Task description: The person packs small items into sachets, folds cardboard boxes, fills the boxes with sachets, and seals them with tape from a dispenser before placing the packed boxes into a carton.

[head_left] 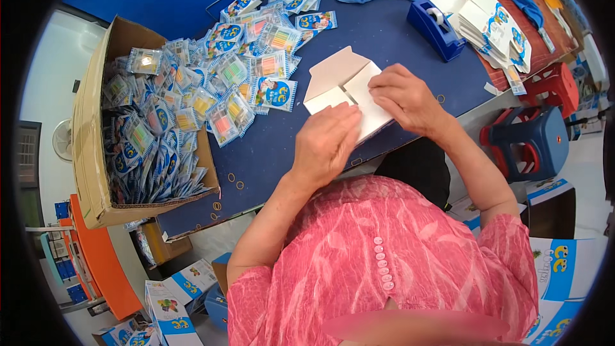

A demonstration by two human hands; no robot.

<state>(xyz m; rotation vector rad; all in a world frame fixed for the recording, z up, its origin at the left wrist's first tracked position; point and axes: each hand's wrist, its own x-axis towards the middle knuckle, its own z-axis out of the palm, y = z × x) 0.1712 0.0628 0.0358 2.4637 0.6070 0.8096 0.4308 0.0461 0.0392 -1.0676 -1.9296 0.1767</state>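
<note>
Bright, even daylight fills the scene, with no hard glare. Both hands [368, 122] cast only faint, soft shadows on the white card [343, 77] and the blue tabletop [397, 38] under them. The plastic packets [218, 83] left of the hands show small glints. Focus is sharp around the hands. Straight edges bow outward toward the rim, where a black circular border closes the picture. A smeared patch sits at the bottom edge.

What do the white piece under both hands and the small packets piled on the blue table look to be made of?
The white piece looks like thin matte cardboard: flat panels, sharp fold lines, a pale unprinted face. Left hand and right hand press on it. The small packets look like glossy clear plastic film: they glint, and coloured contents show through. Table covering: possibly cloth.
</note>
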